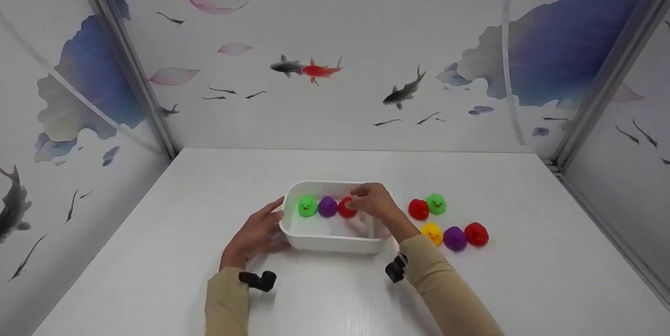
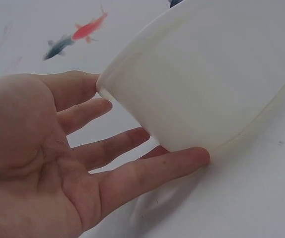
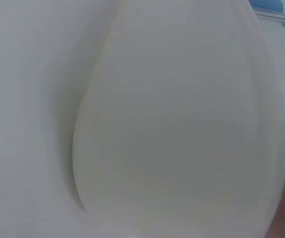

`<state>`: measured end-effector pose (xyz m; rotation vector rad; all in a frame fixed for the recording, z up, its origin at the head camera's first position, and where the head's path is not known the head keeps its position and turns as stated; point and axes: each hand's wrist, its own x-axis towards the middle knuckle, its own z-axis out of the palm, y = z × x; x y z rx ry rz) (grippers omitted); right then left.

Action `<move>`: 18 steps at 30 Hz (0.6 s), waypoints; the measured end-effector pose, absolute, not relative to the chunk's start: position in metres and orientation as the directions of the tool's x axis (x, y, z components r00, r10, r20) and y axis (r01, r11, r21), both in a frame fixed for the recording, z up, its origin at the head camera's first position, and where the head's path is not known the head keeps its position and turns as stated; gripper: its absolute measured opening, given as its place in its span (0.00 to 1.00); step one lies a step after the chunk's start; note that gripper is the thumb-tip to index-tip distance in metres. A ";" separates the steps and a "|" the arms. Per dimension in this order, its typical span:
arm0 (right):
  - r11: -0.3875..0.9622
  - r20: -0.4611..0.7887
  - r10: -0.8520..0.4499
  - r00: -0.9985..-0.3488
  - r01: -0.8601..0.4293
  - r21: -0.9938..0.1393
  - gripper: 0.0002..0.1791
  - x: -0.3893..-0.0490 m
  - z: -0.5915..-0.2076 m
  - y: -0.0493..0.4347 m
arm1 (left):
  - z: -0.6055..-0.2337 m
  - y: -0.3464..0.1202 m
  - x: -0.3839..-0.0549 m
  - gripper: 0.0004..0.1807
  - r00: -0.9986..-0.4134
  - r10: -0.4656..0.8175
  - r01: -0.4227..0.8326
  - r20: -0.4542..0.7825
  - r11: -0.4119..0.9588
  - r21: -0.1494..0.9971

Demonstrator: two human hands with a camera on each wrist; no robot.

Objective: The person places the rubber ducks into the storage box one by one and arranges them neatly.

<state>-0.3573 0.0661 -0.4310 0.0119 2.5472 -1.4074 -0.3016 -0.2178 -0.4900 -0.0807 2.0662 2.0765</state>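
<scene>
Head: red toy (image 1: 344, 209) partly behind fingers (image 1: 358, 203)

A small walled work booth: flat white panels printed with fish, pink petals and blue washes (image 1: 340, 126) stand left, right and far, with straight grey metal corner posts (image 1: 124, 58), around a glossy white tabletop (image 1: 131, 262)

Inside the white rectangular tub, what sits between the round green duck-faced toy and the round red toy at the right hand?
One small round purple toy sits between the green toy and the red toy; the head view shows it.
</scene>
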 end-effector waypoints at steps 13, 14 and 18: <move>0.493 -0.024 -0.187 -0.982 -0.072 -0.867 0.24 -0.329 -0.401 0.126 | -0.489 -0.218 -0.302 0.30 -0.975 0.098 -0.199 -0.201 0.033 0.979; 0.491 -0.013 -0.184 -0.983 -0.081 -0.867 0.24 -0.327 -0.399 0.131 | -0.489 -0.217 -0.302 0.30 -0.974 0.097 -0.203 -0.205 0.032 0.979; 0.498 -0.011 -0.160 -0.987 -0.071 -0.864 0.24 -0.324 -0.393 0.148 | -0.489 -0.217 -0.301 0.30 -0.973 0.097 -0.210 -0.211 0.024 0.977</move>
